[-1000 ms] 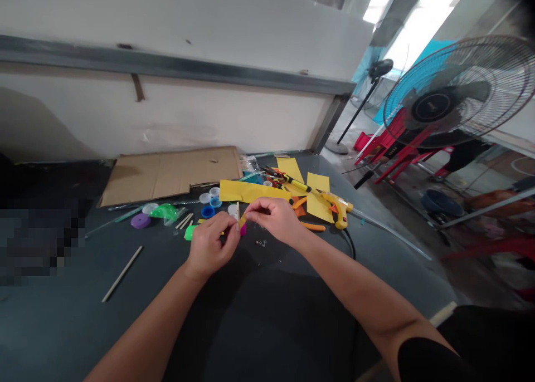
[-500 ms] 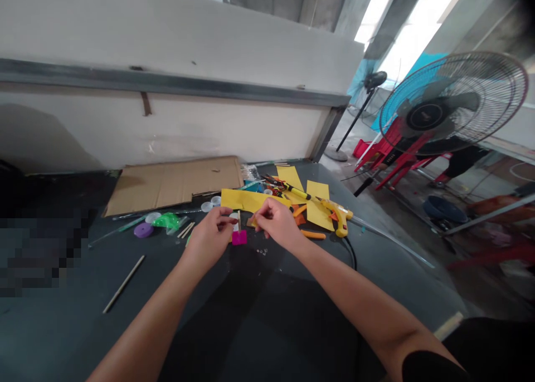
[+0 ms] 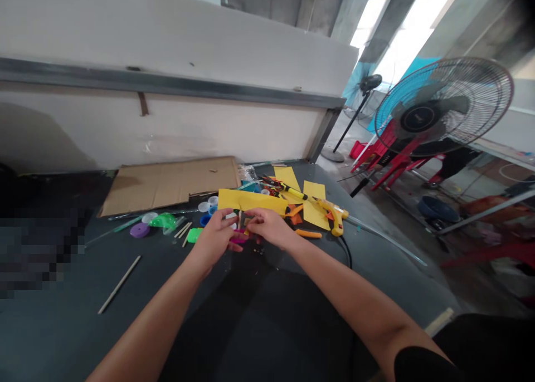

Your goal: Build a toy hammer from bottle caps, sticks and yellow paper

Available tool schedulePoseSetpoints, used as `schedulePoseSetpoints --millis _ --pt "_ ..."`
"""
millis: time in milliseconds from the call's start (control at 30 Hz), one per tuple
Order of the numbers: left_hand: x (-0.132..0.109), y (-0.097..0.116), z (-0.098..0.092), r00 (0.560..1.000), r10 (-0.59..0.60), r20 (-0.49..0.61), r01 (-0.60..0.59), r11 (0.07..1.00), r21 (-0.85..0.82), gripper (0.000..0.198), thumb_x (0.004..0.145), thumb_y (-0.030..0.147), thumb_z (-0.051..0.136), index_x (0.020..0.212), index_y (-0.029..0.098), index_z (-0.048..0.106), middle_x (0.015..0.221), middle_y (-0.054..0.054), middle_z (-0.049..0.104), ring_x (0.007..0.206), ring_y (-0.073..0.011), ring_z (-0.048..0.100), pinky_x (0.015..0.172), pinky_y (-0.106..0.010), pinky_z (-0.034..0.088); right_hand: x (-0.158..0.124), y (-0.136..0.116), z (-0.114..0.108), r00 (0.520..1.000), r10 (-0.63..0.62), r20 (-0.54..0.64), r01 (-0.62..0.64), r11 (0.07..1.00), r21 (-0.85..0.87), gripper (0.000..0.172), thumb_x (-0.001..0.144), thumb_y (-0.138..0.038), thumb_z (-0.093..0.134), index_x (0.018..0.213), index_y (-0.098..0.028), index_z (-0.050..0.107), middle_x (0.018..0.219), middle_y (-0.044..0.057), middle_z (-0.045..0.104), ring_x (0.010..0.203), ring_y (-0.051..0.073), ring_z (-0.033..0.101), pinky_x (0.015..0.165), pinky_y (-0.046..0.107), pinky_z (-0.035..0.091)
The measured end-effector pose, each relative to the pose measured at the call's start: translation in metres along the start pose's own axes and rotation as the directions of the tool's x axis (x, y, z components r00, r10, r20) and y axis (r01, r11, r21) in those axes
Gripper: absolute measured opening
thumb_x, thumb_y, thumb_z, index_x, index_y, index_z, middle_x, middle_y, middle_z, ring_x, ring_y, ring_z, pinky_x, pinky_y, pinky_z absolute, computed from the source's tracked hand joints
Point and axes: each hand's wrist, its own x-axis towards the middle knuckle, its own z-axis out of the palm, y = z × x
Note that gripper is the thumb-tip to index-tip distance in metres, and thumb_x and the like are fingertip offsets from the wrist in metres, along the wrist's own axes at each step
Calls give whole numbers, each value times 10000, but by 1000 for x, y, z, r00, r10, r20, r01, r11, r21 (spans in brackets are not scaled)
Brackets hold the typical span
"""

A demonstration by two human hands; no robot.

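Observation:
My left hand [image 3: 215, 237] is at a small magenta piece [image 3: 239, 237], its fingers curled round the piece's left side and partly covering it. A short wooden stick [image 3: 239, 219] stands upright at that piece, between my hands. My right hand [image 3: 270, 226] is close on the right, thumb and fingers pinched together at a small brownish bit too tiny to name. Behind both hands lies a yellow strip [image 3: 251, 200]. A bright green piece [image 3: 194, 235] and blue bottle caps [image 3: 205, 220] lie left of my left hand.
Cardboard [image 3: 171, 184] lies against the wall. A yellow glue gun [image 3: 335, 218], orange-handled tool [image 3: 308, 234] and yellow sheets [image 3: 316, 206] are at right. A purple disc [image 3: 140, 230], green plastic [image 3: 164, 221] and loose stick [image 3: 119, 284] are at left. A fan [image 3: 422, 117] stands beyond the table.
My right hand has moved left, closer to the left hand. The left fingers have come down round the magenta piece, which is more covered now. The view has shifted slightly.

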Motion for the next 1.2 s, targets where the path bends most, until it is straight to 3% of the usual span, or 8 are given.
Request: schedulePoseSetpoints --millis 167,267,367,500,667,867,1200 --pt "-2 4 -1 1000 -1 -28 2 999 41 418 756 85 471 1168 151 446 1225 -174 584 637 -131 673 476 -250 541 -3 -3 2 999 23 47 -25 998 56 277 744 -54 546 992 -154 617 667 -25 617 540 103 587 417 179 441" --pt "-1 6 -5 998 33 -59 -24 989 148 332 795 204 521 1118 136 491 987 -121 656 665 -164 669 451 -250 526 -6 -9 1 996 -14 85 10 999 50 225 742 -43 550 922 -155 626 664 -22 626 544 90 586 431 167 441" --pt "1 6 -10 998 65 3 -64 969 239 337 740 276 609 1041 136 551 788 -54 650 680 -184 657 432 -241 510 -8 -12 -1 993 -49 108 44 998 42 178 734 -52 583 863 -161 636 684 -13 645 565 92 599 444 172 454" --pt "4 3 -15 993 82 83 -100 965 244 295 692 251 649 968 152 616 790 -42 657 665 -155 640 468 -232 527 -8 -14 -6 994 -46 95 44 999 21 177 741 -48 595 866 -157 656 669 -7 644 587 108 623 442 184 474" --pt "7 -3 -15 995 52 85 -64 988 144 259 700 257 672 934 150 645 762 -27 661 640 -140 650 561 -270 568 -5 -13 -7 999 11 -43 -7 997 78 146 774 -57 572 842 -145 666 657 19 657 628 138 655 451 205 510" --pt "6 -5 -11 999 17 35 -19 998 61 271 683 214 712 939 145 652 764 -18 659 648 -134 657 617 -288 592 -5 -8 2 990 84 -117 -67 988 137 88 759 -79 578 760 -145 637 615 -11 616 569 106 625 355 138 379" --pt "6 -7 -11 995 -12 95 13 1000 -3 234 660 176 723 886 156 666 798 -26 676 700 -147 677 678 -309 599 -7 -12 5 993 109 -43 -95 963 251 104 768 -90 569 772 -139 661 573 -25 576 502 75 531 375 154 368"
